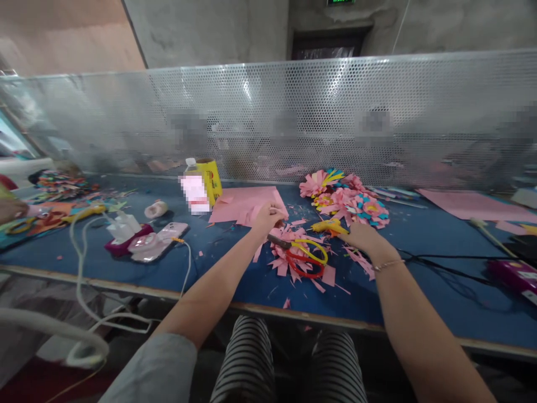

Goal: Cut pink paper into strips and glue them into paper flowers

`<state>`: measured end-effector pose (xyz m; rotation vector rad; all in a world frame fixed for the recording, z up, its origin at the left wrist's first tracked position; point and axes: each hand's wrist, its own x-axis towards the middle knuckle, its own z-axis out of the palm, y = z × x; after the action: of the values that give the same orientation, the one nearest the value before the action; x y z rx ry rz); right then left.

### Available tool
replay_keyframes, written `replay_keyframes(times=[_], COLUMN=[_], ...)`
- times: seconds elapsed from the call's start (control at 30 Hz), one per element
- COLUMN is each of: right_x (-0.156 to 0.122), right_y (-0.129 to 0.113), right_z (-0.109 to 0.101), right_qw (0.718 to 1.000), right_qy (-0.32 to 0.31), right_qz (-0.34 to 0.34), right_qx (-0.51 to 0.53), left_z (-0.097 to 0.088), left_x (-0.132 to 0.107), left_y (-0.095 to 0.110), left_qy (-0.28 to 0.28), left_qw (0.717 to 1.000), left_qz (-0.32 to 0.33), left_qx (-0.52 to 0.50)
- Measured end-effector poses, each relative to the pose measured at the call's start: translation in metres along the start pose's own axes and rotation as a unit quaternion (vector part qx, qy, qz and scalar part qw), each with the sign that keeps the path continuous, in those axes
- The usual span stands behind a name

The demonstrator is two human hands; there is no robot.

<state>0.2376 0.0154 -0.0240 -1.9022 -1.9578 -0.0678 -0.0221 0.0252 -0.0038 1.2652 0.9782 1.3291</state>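
Observation:
My left hand (267,216) is closed in a pinch over the right edge of a pink paper sheet (247,197); what sits between the fingertips is too small to make out. My right hand (364,236) is closed round the handle of a yellow glue gun (329,226), its nozzle pointing left. Between and below the hands lies a heap of cut pink paper strips (280,262). Scissors (308,258) with red and yellow handles rest on that heap. Just beyond the glue gun are finished-looking paper flowers (348,198) in pink, yellow and blue.
Left of the sheet stand a bottle (195,193) and a yellow canister (213,179). A phone (161,242), a purple power strip (115,246) and white cables lie nearer. Another person's hand (10,210) is at far left. A perforated metal screen (268,101) backs the blue table (235,263).

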Motion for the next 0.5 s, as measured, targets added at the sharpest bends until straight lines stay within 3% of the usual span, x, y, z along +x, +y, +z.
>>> replay_keyframes(times=[0.1,0.27,0.37,0.5], right_x=[0.005,0.012,0.014,0.016], right_y=[-0.004,-0.005,-0.004,0.001], right_z=[0.009,0.011,0.011,0.017], right_qw=[0.993,0.984,0.982,0.985], right_qy=[-0.071,-0.130,-0.142,-0.108], right_qz=[0.009,0.023,0.011,-0.027], right_qx=[-0.090,-0.118,-0.127,-0.132], left_z=[-0.002,-0.004,-0.004,-0.004], left_x=[0.001,0.004,0.006,0.009], left_y=[-0.001,-0.004,-0.007,-0.012], left_qy=[-0.008,-0.049,-0.043,-0.021], left_qw=[1.000,0.999,0.999,0.999], left_qz=[0.005,-0.011,-0.022,-0.017], left_qx=[0.010,0.014,0.004,-0.020])
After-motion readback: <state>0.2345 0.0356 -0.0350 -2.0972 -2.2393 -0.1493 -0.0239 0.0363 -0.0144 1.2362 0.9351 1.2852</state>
